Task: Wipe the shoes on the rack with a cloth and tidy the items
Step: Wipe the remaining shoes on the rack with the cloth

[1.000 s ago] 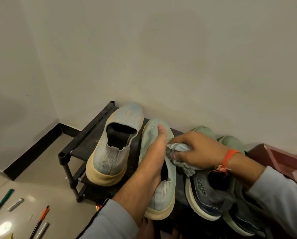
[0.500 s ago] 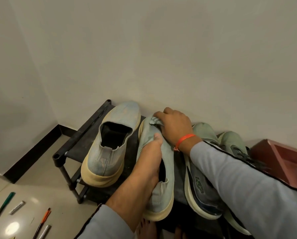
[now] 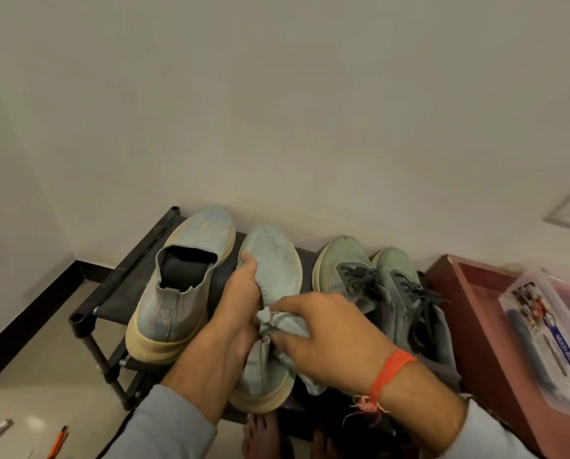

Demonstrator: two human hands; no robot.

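On a black shoe rack (image 3: 124, 283) against the wall stand two pale blue slip-on shoes with cream soles and two green laced sneakers (image 3: 386, 286). The left slip-on (image 3: 181, 289) stands alone. My left hand (image 3: 234, 313) grips the second slip-on (image 3: 272, 260) from its left side, thumb on the upper. My right hand (image 3: 330, 332), with an orange thread at the wrist, holds a bunched grey cloth (image 3: 283, 324) against that shoe's opening.
A reddish-brown box (image 3: 475, 319) stands right of the rack, with a clear plastic case (image 3: 548, 336) on it. Pens and markers (image 3: 58, 442) lie on the tiled floor at lower left. The wall runs close behind the shoes. Bare toes (image 3: 260, 435) show below the rack.
My right hand has drawn the cloth back from the toe of the second slip-on to its opening. My left hand keeps its hold on that shoe.
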